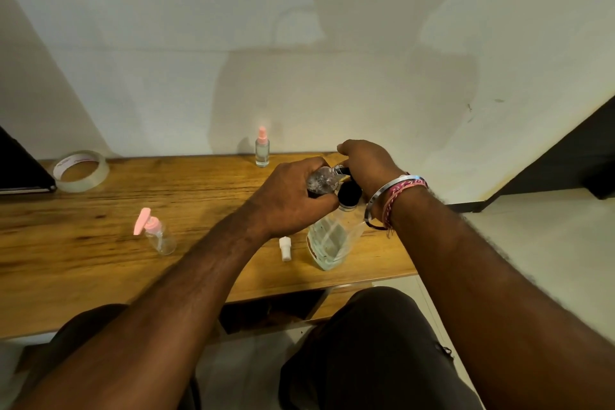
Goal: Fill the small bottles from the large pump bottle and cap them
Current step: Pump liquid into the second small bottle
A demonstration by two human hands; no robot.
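Large pump bottle (332,240) stands near the front edge of the wooden table (100,263), the right hand (366,165) pressed over its black pump head while the left hand (293,200) clamps a small clear bottle (321,180) at the spout — filling looks under way. Next comes capping, likely with the white cap (285,249) just beside the big bottle. A pink-pump bottle (156,233), a pink spray bottle (262,148) and a tape roll (81,171) stand well apart — nothing blocks.

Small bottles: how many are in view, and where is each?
3: a pink-capped spray bottle by the wall, a pink-pump bottle front-left on the table, one in the left hand at the large pump bottle. More may be hidden.
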